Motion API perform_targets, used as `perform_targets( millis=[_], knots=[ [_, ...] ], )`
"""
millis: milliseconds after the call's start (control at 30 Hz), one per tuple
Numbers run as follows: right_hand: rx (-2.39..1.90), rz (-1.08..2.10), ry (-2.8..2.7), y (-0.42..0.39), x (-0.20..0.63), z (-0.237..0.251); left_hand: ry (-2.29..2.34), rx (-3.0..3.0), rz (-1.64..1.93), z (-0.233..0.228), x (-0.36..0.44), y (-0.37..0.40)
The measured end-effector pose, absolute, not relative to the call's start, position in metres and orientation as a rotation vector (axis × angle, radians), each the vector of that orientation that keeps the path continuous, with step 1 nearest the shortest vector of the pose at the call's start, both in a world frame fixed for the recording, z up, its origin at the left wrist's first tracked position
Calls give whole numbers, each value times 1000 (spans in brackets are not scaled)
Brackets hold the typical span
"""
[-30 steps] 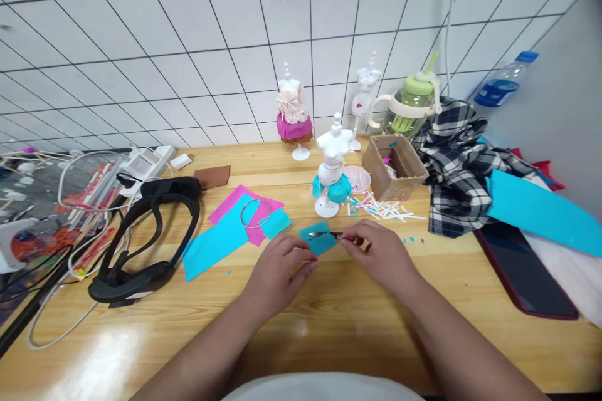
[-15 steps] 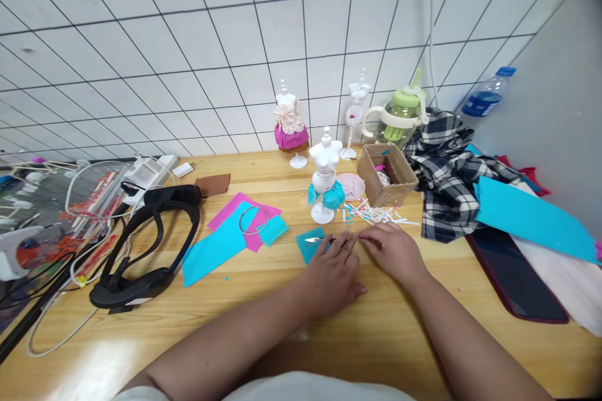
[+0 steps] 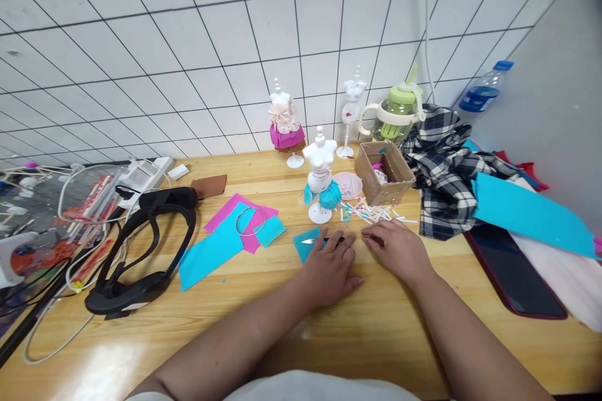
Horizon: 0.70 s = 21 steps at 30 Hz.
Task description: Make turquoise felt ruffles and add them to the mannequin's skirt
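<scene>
My left hand (image 3: 329, 268) lies flat on the wooden table (image 3: 263, 319), its fingers spread over the right part of a small blue paper piece (image 3: 303, 244). Small scissors (image 3: 311, 241) rest on that paper, the dark handle showing between my fingers. My right hand (image 3: 399, 250) rests palm down just to the right, fingertips on the table near scattered white paper strips (image 3: 379, 210). Neither hand grips anything. Behind the hands stands a small white mannequin with a teal paper skirt (image 3: 320, 183).
Pink and blue paper sheets with a wire ring (image 3: 237, 230) lie to the left, beyond them a black headset (image 3: 141, 244) and cables. At the back stand two more mannequins (image 3: 282, 125), a cardboard box (image 3: 383, 172) and a green cup (image 3: 395, 116). Plaid cloth (image 3: 446, 163), blue sheet (image 3: 531, 213) and dark tablet (image 3: 515, 269) fill the right.
My left hand slid right onto the blue paper and flattened over the scissors. My right hand let go of the scissors and moved slightly right onto the table.
</scene>
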State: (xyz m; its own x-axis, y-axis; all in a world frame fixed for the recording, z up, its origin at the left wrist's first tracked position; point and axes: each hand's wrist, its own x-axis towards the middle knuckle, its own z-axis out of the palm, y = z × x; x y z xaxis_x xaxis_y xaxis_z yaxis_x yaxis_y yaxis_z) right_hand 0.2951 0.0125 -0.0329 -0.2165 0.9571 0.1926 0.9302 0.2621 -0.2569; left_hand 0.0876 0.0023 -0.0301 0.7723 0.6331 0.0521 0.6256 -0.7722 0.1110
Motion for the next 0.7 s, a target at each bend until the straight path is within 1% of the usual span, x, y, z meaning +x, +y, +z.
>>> perform_targets(
  millis=[100, 200, 300, 333, 433, 500, 567, 700],
  knots=[
    [-1780, -10, -2114, 10, 299, -30, 990, 2894, 188, -28, 84, 2],
    [-1694, -65, -2064, 7, 298, -28, 996, 2893, 299, -16, 73, 3],
    [-1536, -22, -2138, 3, 287, -27, 1144, 2816, 372, -2, 49, 4],
    [-1478, 16, -2182, 1, 281, -27, 1139, 2803, 319, 1, 40, 3],
    [-1309, 142, -2344, -1, 258, -29, 1109, 2745, 227, -2, 14, -2],
    [-1252, 162, -2443, 0, 244, -30, 1112, 2729, 220, -9, 3, -6],
    [-1267, 137, -2504, 1, 237, -33, 1092, 2727, 224, -15, -3, -8],
    [-1500, 50, -2421, 2, 246, -34, 1026, 2702, 242, -20, -9, -7]
  ],
)
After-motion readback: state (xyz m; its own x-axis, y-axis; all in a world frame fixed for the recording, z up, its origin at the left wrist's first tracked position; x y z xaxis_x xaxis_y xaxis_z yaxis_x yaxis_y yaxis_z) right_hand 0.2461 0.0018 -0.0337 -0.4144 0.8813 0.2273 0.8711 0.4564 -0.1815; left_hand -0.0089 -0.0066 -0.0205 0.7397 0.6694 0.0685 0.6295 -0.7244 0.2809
